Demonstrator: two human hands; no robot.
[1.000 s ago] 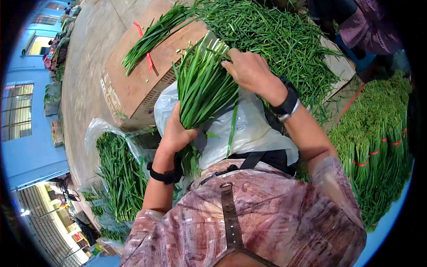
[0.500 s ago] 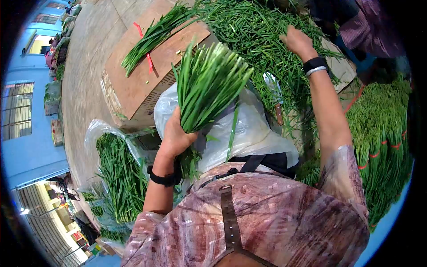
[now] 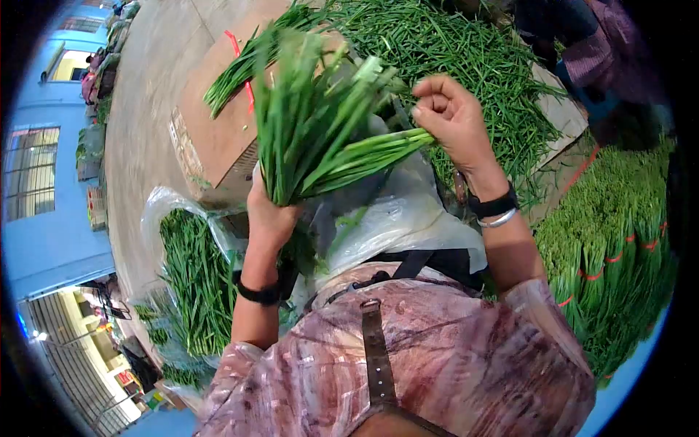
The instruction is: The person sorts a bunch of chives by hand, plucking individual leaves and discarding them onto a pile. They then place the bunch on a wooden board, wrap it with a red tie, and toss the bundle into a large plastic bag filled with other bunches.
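Observation:
My left hand [image 3: 273,217] is wrapped round the lower end of a bunch of long green stalks [image 3: 287,138], which fans upward and right over a plastic-covered lap [image 3: 415,222]. Some stalks lean far right, their pale ends beside my right hand [image 3: 457,124]. The right hand's fingers are curled with a gap between thumb and forefinger, and nothing shows between them. Behind it spreads a large heap of loose green stalks [image 3: 444,44]. A knife's brown handle [image 3: 460,187] shows next to my right wrist, its blade hidden.
A brown board [image 3: 211,146] on a crate bears a green bundle and a red tie [image 3: 250,97]. Left, a plastic bag holds green leaves [image 3: 193,284]. Tied green bundles [image 3: 611,255] stand at right. Another person's sleeve [image 3: 604,54] is at the upper right.
My right hand has come from the heap down and left to beside the bunch. The bunch has moved left and spread, with some stalks now leaning right. My left hand has shifted slightly left.

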